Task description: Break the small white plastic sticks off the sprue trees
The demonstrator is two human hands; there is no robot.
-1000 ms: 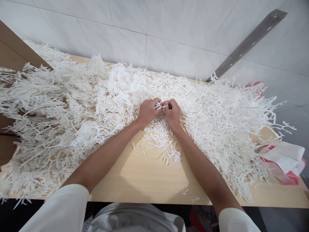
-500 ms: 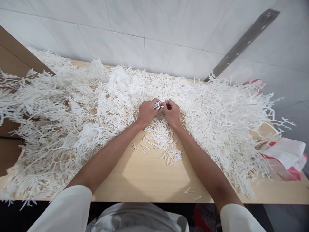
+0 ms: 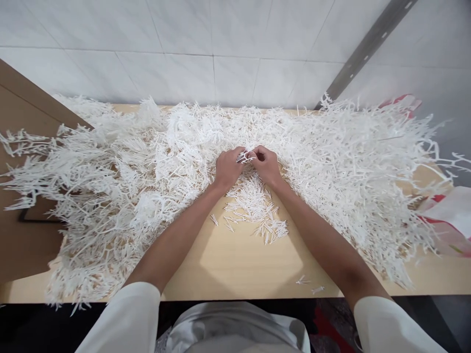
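Between both hands' fingers sits a white plastic sprue, pinched and mostly hidden.

The small white piece between my left hand and my right hand is mostly covered by my fingers, so I cannot tell its full shape, or which fingers really press on it. The big heap of white branched plastic covers most of the bench, and the far edge of the bench is hidden under it. On the right, the red and white bag is cut by the picture's edge, and the print on it is too small to read. My sleeves are cut off at the bottom.
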